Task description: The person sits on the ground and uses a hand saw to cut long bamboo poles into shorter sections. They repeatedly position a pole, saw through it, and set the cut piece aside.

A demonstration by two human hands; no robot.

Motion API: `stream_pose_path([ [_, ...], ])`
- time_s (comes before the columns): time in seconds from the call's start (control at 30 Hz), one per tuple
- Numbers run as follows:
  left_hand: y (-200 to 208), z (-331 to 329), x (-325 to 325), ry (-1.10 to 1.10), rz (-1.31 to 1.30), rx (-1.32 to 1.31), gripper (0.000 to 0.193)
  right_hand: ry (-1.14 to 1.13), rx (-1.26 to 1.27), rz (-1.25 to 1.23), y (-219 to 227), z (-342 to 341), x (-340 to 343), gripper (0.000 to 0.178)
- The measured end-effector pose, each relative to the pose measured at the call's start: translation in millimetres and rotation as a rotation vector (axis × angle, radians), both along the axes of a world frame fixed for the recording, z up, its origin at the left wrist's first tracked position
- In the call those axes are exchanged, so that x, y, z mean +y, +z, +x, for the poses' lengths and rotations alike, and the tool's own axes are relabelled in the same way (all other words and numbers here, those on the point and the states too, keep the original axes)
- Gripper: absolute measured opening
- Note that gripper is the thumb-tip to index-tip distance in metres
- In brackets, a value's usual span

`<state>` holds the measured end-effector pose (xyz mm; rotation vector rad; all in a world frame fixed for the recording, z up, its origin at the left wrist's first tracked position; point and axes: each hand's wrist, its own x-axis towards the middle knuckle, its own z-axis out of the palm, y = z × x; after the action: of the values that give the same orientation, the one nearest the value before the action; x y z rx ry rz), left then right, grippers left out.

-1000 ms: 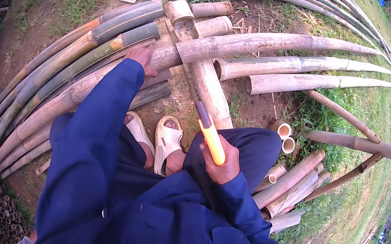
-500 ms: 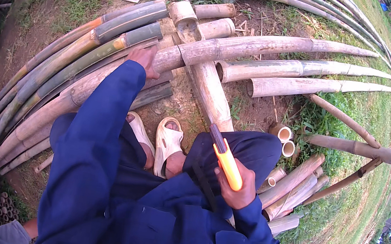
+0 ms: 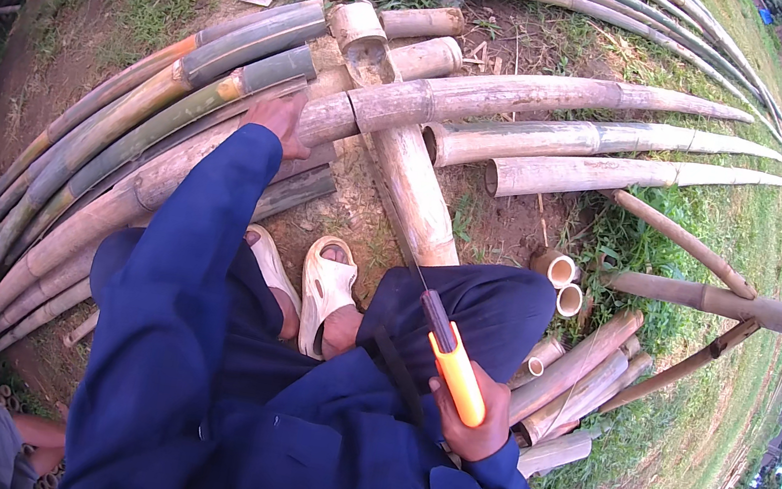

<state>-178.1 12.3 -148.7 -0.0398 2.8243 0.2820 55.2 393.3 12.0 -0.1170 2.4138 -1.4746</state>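
Observation:
My left hand [image 3: 280, 119] presses down on a long, thick bamboo pole [image 3: 494, 94], its fingers over the top. The pole lies across a notched bamboo support [image 3: 418, 198]. A dark cut line rings the pole just right of that hand. In my right hand [image 3: 481, 418] is a handsaw [image 3: 457, 381] with an orange grip, held low by my right knee. Its thin blade runs up beside the support toward the cut; the far end of the blade is hard to make out.
Several greenish bamboo poles [image 3: 183, 77] lie at the left, and more poles [image 3: 575, 161] at the right. Short cut pieces [image 3: 582, 385] are stacked by my right knee, near a propped bamboo frame [image 3: 765, 311]. Another person's arm [image 3: 39, 435] shows at lower left.
My right hand has drawn the saw back and down, toward my body. My left hand stays on the pole. The other person's arm shows more at lower left.

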Motion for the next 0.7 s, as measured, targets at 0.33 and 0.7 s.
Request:
stream_pose_path([
  [0.33, -5.8, 2.8, -7.0, -0.029, 0.002, 0.07, 0.081, 0.073, 0.031, 0.018, -35.7, -44.8, -33.2, 0.02],
  [0.7, -3.2, 6.5, -2.3, -0.05, 0.016, 0.102, 0.077, 0.034, -0.016, -0.002, -56.3, -68.7, -55.1, 0.019],
])
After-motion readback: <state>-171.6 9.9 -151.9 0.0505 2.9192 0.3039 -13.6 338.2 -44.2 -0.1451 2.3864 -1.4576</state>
